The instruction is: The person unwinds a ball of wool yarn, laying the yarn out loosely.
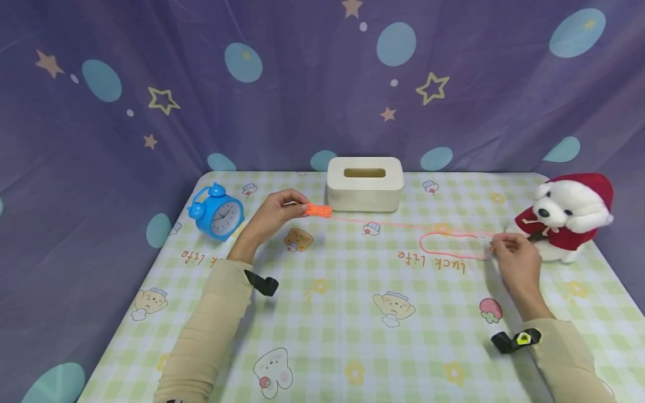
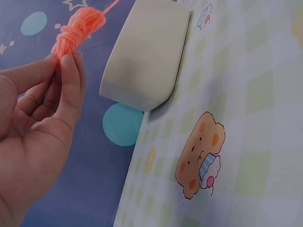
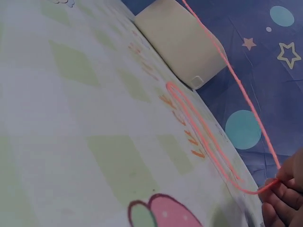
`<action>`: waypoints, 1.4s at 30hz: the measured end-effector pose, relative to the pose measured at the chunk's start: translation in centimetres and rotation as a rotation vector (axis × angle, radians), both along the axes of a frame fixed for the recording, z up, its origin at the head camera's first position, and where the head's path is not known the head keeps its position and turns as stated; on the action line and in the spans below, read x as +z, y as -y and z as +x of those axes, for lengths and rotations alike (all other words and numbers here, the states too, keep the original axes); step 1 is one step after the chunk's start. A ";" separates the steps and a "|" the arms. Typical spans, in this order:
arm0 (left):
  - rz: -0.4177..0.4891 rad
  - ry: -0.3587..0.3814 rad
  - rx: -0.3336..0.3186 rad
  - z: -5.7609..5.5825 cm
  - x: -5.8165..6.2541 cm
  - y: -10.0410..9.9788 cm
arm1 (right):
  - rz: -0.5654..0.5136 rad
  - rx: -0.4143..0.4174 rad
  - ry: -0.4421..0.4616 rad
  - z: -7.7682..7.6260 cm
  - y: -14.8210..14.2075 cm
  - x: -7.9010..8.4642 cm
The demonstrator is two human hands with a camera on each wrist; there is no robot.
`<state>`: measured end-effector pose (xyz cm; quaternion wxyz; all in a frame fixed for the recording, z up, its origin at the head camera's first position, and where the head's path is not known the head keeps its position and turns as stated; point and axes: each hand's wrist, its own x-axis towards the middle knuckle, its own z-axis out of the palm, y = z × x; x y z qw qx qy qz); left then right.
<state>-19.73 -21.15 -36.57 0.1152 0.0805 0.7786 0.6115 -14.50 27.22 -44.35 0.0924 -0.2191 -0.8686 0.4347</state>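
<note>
A small bundle of orange yarn (image 1: 318,210) is pinched at one end between the thumb and fingertips of my left hand (image 1: 276,214), raised in front of the tissue box. In the left wrist view the bundle (image 2: 78,29) shows strands wound round its middle. From it a single strand (image 3: 244,92) runs taut to my right hand (image 1: 517,258), which pinches it between thumb and fingers beside the plush dog. Beyond that pinch, the loose part of the yarn (image 1: 448,256) lies on the tablecloth in a long U-shaped loop.
The cream tissue box (image 1: 365,196) stands at the table's back edge, behind the stretched strand. A blue alarm clock (image 1: 220,215) is left of my left hand. A white plush dog (image 1: 561,221) in red sits at the right. A purple curtain (image 1: 312,112) hangs behind the checked tablecloth (image 1: 312,319).
</note>
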 end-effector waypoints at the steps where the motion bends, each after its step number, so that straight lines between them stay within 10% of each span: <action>1: 0.000 0.001 -0.004 0.0 0.0 -0.1 | 0.017 0.022 -0.003 0.0 0.0 -0.1; 16: -0.009 -0.010 -0.056 0.2 0.0 -0.8 | 0.170 0.181 -0.074 0.0 0.9 -0.7; 33: 0.001 -0.022 -0.079 0.2 0.1 -1.2 | -0.056 0.476 -0.373 -2.8 10.7 1.8; 42: 0.007 -0.014 -0.083 0.3 0.2 -1.5 | -0.194 0.709 -0.388 -2.3 17.4 4.7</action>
